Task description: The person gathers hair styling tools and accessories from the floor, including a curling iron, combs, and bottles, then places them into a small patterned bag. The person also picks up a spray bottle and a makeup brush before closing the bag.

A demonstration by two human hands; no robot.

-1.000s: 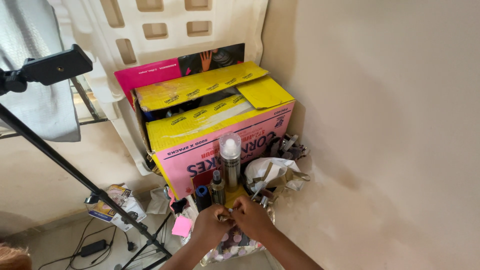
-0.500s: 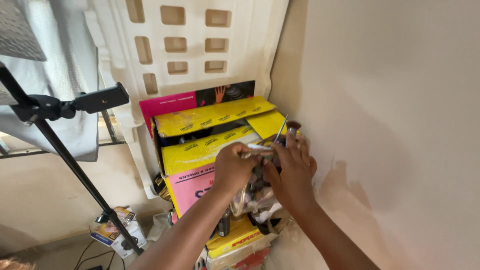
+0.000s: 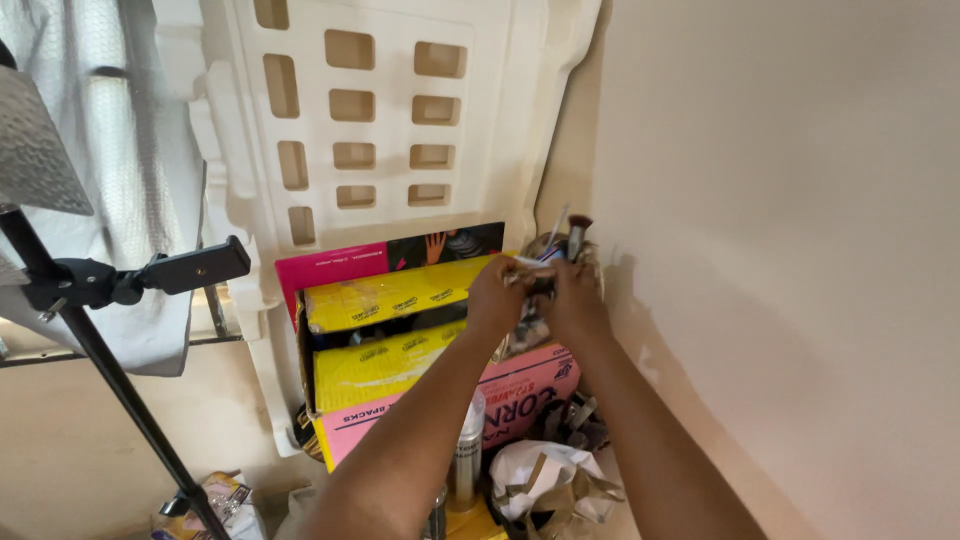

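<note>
My left hand point(image 3: 502, 297) and my right hand point(image 3: 571, 300) hold up a clear patterned pouch point(image 3: 528, 318) in front of the wall corner, above a pink and yellow cardboard box point(image 3: 400, 372). Both hands grip the pouch at its top edge. Brush handles and a dark brush head point(image 3: 577, 230) stick out of the pouch above my fingers. A tall clear-capped spray can point(image 3: 464, 455) stands below my left forearm.
A white plastic panel with square holes point(image 3: 380, 120) leans on the wall behind the box. A black tripod with a phone clamp point(image 3: 150, 275) stands at left. Crumpled white and brown paper point(image 3: 545, 478) lies at the box's foot. The beige wall point(image 3: 800, 250) fills the right.
Both hands lifted the pouch from low near the floor up to the top of the box, then higher and toward the corner. The camera tilted upward.
</note>
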